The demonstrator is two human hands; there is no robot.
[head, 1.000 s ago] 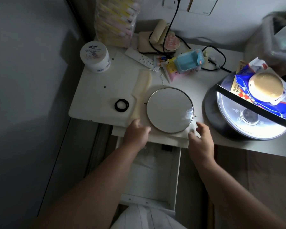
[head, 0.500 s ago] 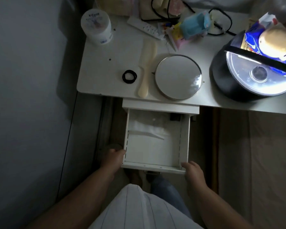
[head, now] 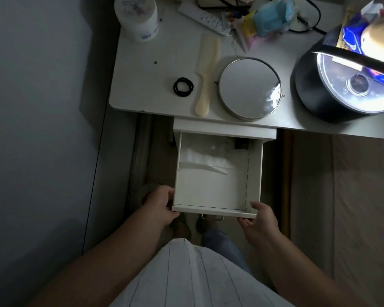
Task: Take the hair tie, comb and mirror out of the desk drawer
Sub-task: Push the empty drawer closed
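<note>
The left hand (head: 161, 206) has its grip wrapped around the near left corner of the drawer (head: 213, 210), fingers curled onto the side wall. The right hand (head: 258, 220) takes the near right corner the same way, thumb on top of the front edge and fingers underneath, so both grips are pinching the drawer front, one at each end. The drawer stands pulled out toward the person, its long axis running near to far.

The drawer holds only a pale liner or sheet (head: 205, 161) at its far end; no task item shows in it. All three lie on the table (head: 142, 85) beyond the drawer's far end: the hair tie (head: 183, 87) on the left, the comb (head: 206, 74) just right of it, lying near to far, and the mirror (head: 249, 88) face up just right of the comb. The removal looks done, and pushing the drawer straight in seems the likely move.

A white jar (head: 138, 17), a power strip (head: 201, 18) and a black cooker (head: 346, 83) sit farther off, clear of the drawer's path.
</note>
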